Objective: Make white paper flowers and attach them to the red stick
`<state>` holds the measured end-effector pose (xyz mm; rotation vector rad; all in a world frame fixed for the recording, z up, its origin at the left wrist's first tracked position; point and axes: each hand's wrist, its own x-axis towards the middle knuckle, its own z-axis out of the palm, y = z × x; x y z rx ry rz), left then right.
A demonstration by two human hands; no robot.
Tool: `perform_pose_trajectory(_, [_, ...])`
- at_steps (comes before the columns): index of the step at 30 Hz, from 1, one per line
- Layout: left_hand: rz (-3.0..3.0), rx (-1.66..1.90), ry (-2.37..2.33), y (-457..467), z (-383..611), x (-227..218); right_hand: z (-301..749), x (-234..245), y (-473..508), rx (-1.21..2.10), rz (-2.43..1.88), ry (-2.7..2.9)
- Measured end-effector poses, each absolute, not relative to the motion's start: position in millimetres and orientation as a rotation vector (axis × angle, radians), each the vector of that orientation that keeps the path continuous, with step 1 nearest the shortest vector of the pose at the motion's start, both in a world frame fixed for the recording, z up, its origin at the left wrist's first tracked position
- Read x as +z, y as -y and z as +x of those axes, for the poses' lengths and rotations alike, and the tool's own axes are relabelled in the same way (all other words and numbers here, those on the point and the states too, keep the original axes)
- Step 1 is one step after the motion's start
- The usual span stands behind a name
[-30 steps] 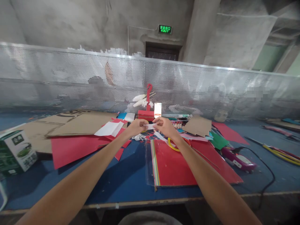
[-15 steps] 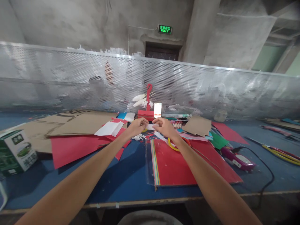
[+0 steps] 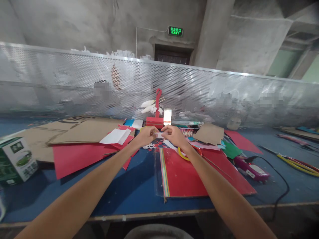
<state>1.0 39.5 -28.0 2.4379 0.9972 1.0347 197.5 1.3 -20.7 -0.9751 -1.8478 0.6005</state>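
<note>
Between my two hands is a small piece of white paper [image 3: 159, 135], held level above the scraps on the table. My left hand [image 3: 147, 135] pinches its left end. My right hand [image 3: 173, 135] has closed its fingers on the right end. Just behind them stand a red paper stand with a hooked upright [image 3: 158, 99] and a lit phone [image 3: 167, 116]. White feather-like pieces [image 3: 148, 107] hang beside the upright. Below my right wrist, yellow scissor handles [image 3: 183, 155] lie on a pack of red paper [image 3: 186, 176].
Cardboard sheets [image 3: 79, 131] and red paper [image 3: 74, 159] cover the left side, near a green-and-white box [image 3: 18, 162]. To the right lie a purple power strip [image 3: 253, 169] with a black cable and yellow-handled pliers [image 3: 294, 162]. A perforated metal screen [image 3: 199, 89] closes off the back.
My left hand has moved slightly right and now grips the paper's left end more closely. The right hand stays nearly in place.
</note>
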Motion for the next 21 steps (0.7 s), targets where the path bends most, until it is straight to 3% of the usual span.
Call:
perform_pose_trajectory(11, [2.521, 1.014, -1.028, -34, 1, -22, 196, -24, -4, 0.659, -0.964, 1.841])
perform_pose_trajectory(21, [2.440, 0.988, -1.005, -35, 4, -23, 191, -24, 6, 0.411, -1.043, 2.084])
